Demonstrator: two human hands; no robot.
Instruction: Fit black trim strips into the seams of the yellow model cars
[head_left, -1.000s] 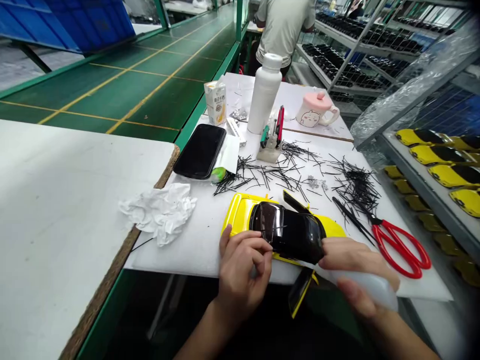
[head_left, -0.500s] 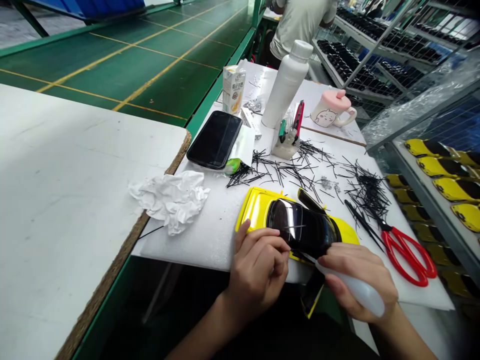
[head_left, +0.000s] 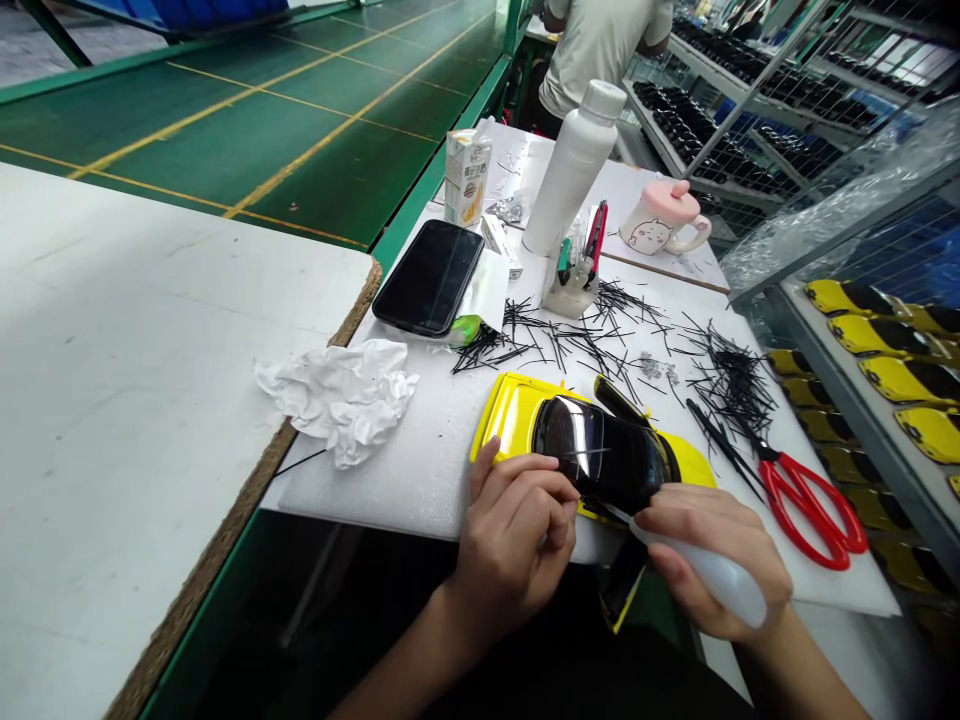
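A yellow model car [head_left: 514, 415] with a black roof and dark windows lies on the white foam sheet, its doors standing open on both sides. My left hand [head_left: 517, 530] rests against the car's near side, fingers curled; whether they pinch a small part is hidden. In my right hand [head_left: 720, 555] is a translucent white squeeze bottle [head_left: 724, 585], its tip pointed at the near door opening. The near door [head_left: 622, 590] hangs over the table's front edge, between my two hands.
Red-handled scissors [head_left: 814, 510] and black tweezers [head_left: 724, 447] lie right of the car. Behind it are scattered black strips [head_left: 559, 340], a phone [head_left: 429, 277], a white bottle [head_left: 574, 170] and a mug [head_left: 660, 220]. Crumpled paper [head_left: 345, 400] lies left. A person [head_left: 604, 50] is beyond.
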